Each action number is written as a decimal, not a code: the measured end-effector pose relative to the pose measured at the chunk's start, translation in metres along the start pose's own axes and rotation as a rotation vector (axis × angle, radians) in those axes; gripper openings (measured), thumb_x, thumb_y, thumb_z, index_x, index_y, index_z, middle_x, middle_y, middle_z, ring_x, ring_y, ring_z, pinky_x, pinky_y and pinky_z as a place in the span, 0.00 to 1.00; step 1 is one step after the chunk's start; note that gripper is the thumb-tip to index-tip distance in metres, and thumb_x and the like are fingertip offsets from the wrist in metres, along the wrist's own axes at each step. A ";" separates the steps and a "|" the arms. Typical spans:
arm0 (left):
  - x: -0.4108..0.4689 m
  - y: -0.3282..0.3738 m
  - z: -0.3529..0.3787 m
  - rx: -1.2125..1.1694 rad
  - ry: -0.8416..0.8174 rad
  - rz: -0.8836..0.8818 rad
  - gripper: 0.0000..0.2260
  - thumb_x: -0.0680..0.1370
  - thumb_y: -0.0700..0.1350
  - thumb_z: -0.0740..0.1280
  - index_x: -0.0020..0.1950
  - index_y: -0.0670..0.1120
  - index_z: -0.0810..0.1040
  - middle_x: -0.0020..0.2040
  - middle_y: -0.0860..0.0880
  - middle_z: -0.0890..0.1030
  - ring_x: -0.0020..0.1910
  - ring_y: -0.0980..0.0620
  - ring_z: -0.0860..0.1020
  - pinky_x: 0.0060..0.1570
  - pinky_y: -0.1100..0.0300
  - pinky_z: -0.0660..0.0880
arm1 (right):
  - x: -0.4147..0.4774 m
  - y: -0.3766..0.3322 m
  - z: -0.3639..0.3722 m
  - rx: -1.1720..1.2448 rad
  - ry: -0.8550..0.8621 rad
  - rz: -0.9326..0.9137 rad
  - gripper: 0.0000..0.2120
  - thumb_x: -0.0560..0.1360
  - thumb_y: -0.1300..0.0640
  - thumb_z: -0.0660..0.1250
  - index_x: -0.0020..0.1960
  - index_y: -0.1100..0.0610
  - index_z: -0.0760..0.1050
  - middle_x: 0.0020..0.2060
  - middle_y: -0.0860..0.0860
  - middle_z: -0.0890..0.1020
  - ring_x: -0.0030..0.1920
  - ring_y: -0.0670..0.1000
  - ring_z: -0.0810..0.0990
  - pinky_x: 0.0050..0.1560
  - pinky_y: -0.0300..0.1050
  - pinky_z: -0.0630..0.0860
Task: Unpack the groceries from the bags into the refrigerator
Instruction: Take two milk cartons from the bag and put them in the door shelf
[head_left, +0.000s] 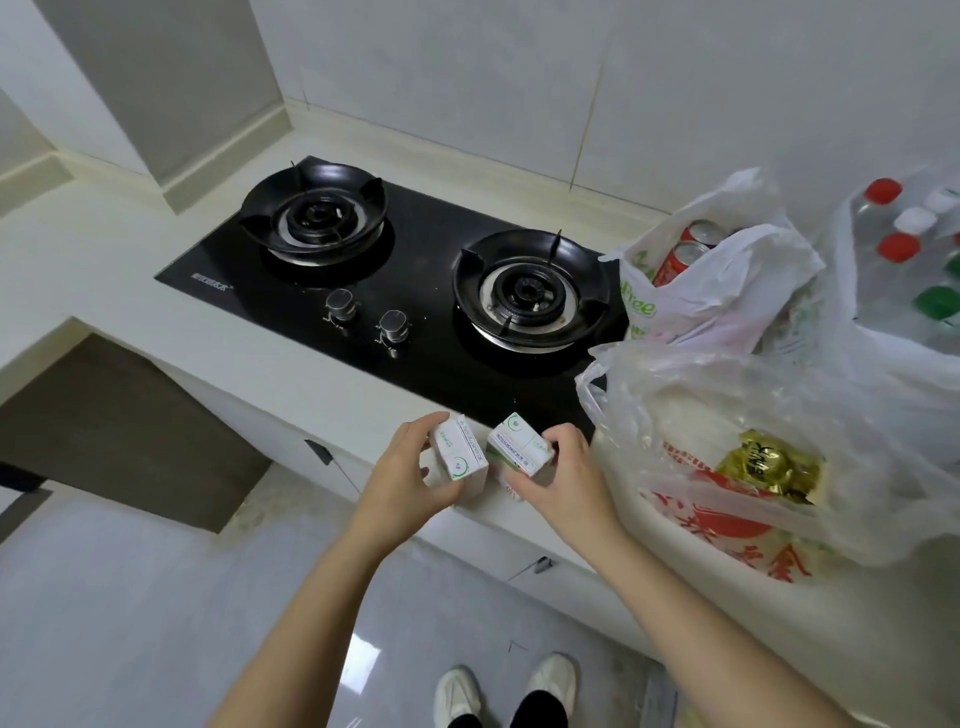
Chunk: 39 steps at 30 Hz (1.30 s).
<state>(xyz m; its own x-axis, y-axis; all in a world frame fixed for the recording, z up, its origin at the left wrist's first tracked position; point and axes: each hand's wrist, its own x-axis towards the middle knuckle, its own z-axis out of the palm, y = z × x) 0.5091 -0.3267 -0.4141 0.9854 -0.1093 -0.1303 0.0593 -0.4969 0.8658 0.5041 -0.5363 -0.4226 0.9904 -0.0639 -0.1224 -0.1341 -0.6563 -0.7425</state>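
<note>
While each hand grips one carton, left hand (400, 467) on left carton (460, 457), right hand (558, 475) on right carton (519, 447), unpacking looks barely begun. Three bags (727, 405) sit full; no refrigerator in view.

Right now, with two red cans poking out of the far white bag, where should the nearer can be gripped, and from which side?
Grip the nearer red can round its upper wall, just under the silver top, coming from above on the stove side. Only its top end shows at the mouth of the white bag, whose plastic drapes over its right.
</note>
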 end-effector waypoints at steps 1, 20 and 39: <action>0.000 -0.004 0.001 -0.026 0.006 -0.012 0.32 0.70 0.45 0.76 0.70 0.57 0.66 0.64 0.60 0.70 0.62 0.61 0.71 0.54 0.64 0.73 | 0.002 0.003 -0.002 0.015 -0.051 -0.004 0.27 0.67 0.48 0.77 0.60 0.50 0.67 0.57 0.44 0.71 0.52 0.43 0.73 0.51 0.47 0.76; 0.013 -0.048 0.008 -0.119 -0.148 0.057 0.31 0.71 0.42 0.77 0.67 0.61 0.67 0.59 0.68 0.76 0.54 0.59 0.78 0.50 0.62 0.77 | 0.017 0.019 0.007 0.323 -0.393 0.062 0.33 0.67 0.64 0.78 0.65 0.46 0.68 0.53 0.44 0.81 0.47 0.40 0.81 0.41 0.34 0.75; 0.008 -0.037 0.012 -0.116 -0.102 -0.006 0.31 0.71 0.44 0.76 0.70 0.58 0.68 0.61 0.61 0.77 0.52 0.57 0.78 0.48 0.61 0.78 | 0.016 0.027 0.017 0.382 -0.346 0.077 0.33 0.66 0.67 0.78 0.63 0.44 0.69 0.54 0.45 0.82 0.54 0.46 0.82 0.54 0.47 0.80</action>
<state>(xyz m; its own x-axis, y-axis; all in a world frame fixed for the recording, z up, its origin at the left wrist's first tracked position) 0.5130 -0.3196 -0.4529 0.9642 -0.1964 -0.1784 0.0885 -0.3957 0.9141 0.5155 -0.5418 -0.4556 0.9171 0.1936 -0.3486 -0.2723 -0.3346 -0.9022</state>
